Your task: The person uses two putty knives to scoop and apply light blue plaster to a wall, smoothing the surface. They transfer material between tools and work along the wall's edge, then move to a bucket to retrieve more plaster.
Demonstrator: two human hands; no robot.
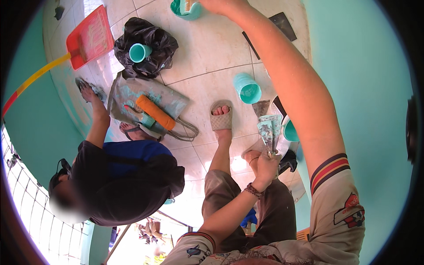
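My left hand (267,168) is closed round the handles of paint-smeared putty knives (266,132), their blades pointing away from me. At the top edge of the view, my right hand (224,5) is beside the rim of a teal container (185,15); its fingers are partly cut off, so their grip is unclear. In that container stands something tan and white, perhaps a brush. Close to the putty knives are a tilted teal cup (249,90), another scraper blade (261,107) and a teal-lined container (290,131), partly hidden by my right arm.
At left a person (132,181) bends down, one hand on a rag (95,88) against the floor. Near them lie a grey bag (121,104) with an orange roller (155,112), a black plastic bag (163,48) with a teal cup (140,52), and a red dustpan (95,35). A teal wall (366,88) stands at right.
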